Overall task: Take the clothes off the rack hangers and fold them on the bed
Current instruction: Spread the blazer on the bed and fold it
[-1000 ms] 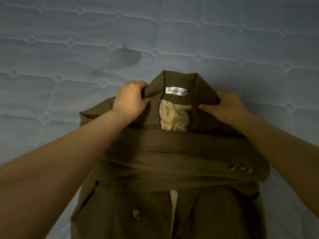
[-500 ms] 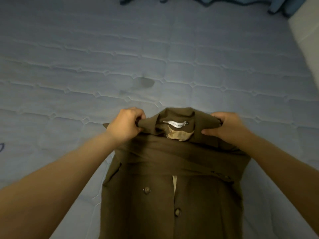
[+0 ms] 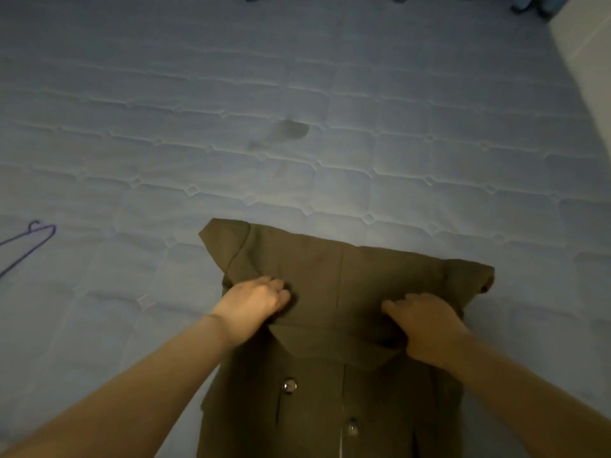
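Item: brown jacket (image 3: pixel 344 292), lower centre of the frame, lying on the bed (image 3: pixel 231 94). Upper portion is turned down over the buttoned front, back panel facing up; two buttons (image 3: pixel 289 386) show on the layer beneath, toward the bottom edge.

Left hand (image 3: pixel 256 300): fingers curled into the cloth at the left end of the turned-down edge, gripping it.

Right hand (image 3: pixel 426 320): fingers bent over the right end of the same edge, holding it; thumb hidden.

Risks, as judged:
- The two hands sit at slightly uneven heights; drawing the edge down this way would likely skew the fold.
- The shoulder corners at centre left and centre right stick out past the body; unless tucked, they may leave an untidy bundle.
- The thick layered cloth may spring open once let go.
- A crease pressed across the buttons could make the stack lumpy.

Surroundings: quilted pale-blue mattress cover with a dark smudge (image 3: pixel 287 130) above centre; purple wire hanger (image 3: pixel 29 242) at the left edge, well apart from the jacket; blue fabric (image 3: pixel 525 3) along the top right.
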The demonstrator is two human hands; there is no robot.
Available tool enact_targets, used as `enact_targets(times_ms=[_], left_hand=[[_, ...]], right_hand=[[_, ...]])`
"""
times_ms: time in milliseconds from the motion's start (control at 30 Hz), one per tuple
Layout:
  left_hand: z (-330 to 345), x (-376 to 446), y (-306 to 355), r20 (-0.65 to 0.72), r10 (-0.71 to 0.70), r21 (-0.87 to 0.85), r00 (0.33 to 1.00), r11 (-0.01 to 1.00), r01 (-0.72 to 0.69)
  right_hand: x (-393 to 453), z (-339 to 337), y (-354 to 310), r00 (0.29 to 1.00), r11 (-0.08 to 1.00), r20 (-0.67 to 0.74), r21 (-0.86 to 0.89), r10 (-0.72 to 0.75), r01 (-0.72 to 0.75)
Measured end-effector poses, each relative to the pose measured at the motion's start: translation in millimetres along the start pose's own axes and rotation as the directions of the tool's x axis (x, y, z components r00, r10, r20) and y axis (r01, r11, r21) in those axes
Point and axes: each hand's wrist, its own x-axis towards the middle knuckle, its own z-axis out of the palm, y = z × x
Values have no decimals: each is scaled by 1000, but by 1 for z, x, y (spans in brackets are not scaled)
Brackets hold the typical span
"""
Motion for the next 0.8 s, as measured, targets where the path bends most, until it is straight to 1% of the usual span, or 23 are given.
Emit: enact_targets(times_ms=[67,167,300,367,500,600,667,700,767,800], left_hand=[[15,-7,11,25,-48,25,999,999,48],[41,-20,29,75,-78,44,994,996,74],[69,-33,55,178,-75,46,981,997,68],[78,-37,66,197,-85,19,977,996,82],[92,-43,78,215,-111,-11,970,993,116],[97,-46,79,223,-115,28,968,993,112],[99,-50,79,182,-123,34,976,992,118],[99,-54,80,130,-125,27,984,992,122],[102,-61,80,-26,-102,35,994,994,103],[104,-63,81,-70,-98,52,993,993,101]], right_hand=[[-1,20,-10,999,1000,42,-17,13,-13],[-8,53,-19,998,999,52,-24,35,-34],[-21,80,-19,997,999,73,-37,26,-23],[-28,90,-19,997,999,77,-32,21,-19],[-33,109,-22,996,999,83,33,35,-38],[-36,123,-28,994,993,111,111,15,-28],[-37,132,-32,997,992,81,125,-18,8],[-39,134,-33,999,990,25,137,-28,24],[-42,135,-35,992,980,-115,188,-50,71],[-44,134,-37,984,972,-165,211,-69,103]])
